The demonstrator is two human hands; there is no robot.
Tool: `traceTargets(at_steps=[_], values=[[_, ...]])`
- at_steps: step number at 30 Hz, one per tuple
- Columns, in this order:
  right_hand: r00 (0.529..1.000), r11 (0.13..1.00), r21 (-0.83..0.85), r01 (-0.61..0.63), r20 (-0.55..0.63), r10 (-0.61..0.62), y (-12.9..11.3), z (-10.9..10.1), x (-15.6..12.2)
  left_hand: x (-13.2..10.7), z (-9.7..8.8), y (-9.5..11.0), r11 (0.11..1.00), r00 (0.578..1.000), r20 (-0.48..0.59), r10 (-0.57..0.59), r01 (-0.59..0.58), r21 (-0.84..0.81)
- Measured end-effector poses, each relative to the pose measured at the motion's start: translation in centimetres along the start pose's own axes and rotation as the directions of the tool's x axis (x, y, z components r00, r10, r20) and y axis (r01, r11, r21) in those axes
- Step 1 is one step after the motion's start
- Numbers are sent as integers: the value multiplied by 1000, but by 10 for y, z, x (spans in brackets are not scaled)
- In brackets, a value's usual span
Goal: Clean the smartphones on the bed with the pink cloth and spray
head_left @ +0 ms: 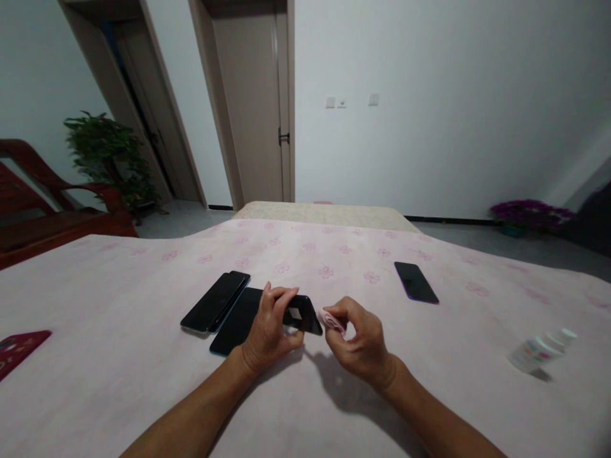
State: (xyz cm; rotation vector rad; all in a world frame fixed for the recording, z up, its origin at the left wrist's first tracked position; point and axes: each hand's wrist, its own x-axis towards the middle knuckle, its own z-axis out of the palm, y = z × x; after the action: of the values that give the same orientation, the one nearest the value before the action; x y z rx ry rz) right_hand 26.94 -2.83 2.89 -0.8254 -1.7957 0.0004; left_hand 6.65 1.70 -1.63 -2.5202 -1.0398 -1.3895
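Note:
My left hand is closed around a dark, glossy smartphone, tilted up off the table with a pale reflection on its face. Pinched in my right hand is a folded pink cloth, close to the phone's right end; whether it touches the edge I cannot tell. Partly hidden behind my left hand, another black phone lies flat. To its left rest stacked dark phones, one slightly offset from the other.
A separate phone lies at the right, beyond my right hand. Nearer on that side is a white bottle. A red flat item lies at the left edge. Everything rests on a pink flowered tablecloth. A wooden bench stands at the left.

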Motion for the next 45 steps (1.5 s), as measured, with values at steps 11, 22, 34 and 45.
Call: traceTargets(at_steps=[11, 22, 34, 45], values=[[999, 999, 18, -43, 0, 43, 1, 1, -1, -2, 2, -2, 1000, 1000, 5, 21, -21, 7], [998, 997, 47, -54, -40, 56, 2, 2, 2, -3, 3, -1, 998, 998, 24, 56, -56, -27], [997, 993, 94, -73, -33, 76, 1, 0, 1, -1, 3, 3, 998, 998, 48, 52, -50, -42], [995, 991, 99, -85, 69, 78, 3, -5, 1, 1, -1, 0, 997, 1000, 14, 18, -17, -73]])
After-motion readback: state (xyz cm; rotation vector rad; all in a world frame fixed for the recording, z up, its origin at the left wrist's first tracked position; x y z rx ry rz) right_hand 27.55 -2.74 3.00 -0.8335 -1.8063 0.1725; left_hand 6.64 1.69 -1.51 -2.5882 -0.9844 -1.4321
